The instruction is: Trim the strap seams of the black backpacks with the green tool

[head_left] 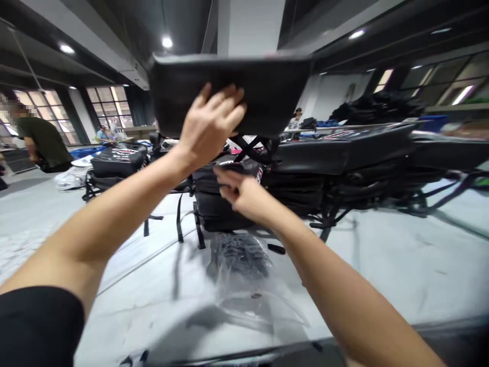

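Observation:
My left hand (208,125) is raised and presses flat against the near face of a black bag (275,86), holding it up in the air. Black straps (250,148) dangle from the bag's underside. My right hand (239,191) is lower, just below the straps, with its fingers curled over a stack of black bags (221,206) on the table. What the right hand grips is blurred. A clear plastic sack (244,265) with dark items inside lies on the white table (382,265) in front of the stack.
Long piles of black bags (344,158) run across the table to the right. Another black bag (114,160) lies at the left. A person in a dark green shirt (44,142) stands far left; other people sit in the background by the windows.

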Demonstrator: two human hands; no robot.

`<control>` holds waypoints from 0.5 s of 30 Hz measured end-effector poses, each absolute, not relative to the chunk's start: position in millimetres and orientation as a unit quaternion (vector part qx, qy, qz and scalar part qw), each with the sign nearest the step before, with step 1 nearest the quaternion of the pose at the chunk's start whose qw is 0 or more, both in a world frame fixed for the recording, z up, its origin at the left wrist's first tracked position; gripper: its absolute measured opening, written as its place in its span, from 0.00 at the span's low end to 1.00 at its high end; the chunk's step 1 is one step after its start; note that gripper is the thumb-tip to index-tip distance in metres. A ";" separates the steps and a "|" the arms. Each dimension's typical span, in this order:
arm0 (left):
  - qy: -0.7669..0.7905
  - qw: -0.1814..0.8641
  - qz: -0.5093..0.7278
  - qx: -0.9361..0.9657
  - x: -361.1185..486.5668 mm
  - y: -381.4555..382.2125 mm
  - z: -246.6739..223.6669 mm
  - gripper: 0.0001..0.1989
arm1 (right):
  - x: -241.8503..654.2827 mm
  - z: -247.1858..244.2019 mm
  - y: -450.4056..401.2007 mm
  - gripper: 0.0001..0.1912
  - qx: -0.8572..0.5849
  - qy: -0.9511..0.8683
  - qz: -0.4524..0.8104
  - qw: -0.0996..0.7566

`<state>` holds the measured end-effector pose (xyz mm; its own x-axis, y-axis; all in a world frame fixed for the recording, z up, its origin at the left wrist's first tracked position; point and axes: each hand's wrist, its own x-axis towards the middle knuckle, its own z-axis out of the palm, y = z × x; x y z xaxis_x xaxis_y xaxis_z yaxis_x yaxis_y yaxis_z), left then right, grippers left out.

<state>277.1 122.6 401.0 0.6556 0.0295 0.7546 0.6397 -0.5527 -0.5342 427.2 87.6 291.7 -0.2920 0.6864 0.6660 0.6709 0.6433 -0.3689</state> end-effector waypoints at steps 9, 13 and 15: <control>-0.324 0.250 -0.235 -0.881 389.2 289.3 247.9 0.29 | 545.2 97.3 -24.8 0.28 -0.705 -0.612 0.248 0.260; -0.325 0.270 -0.236 -0.875 375.4 264.9 241.7 0.32 | 533.1 102.3 -27.6 0.29 -0.683 -0.645 0.262 0.220; -0.340 0.265 -0.228 -0.873 348.4 247.5 235.3 0.32 | 520.1 94.5 -22.9 0.28 -0.656 -0.690 0.248 0.178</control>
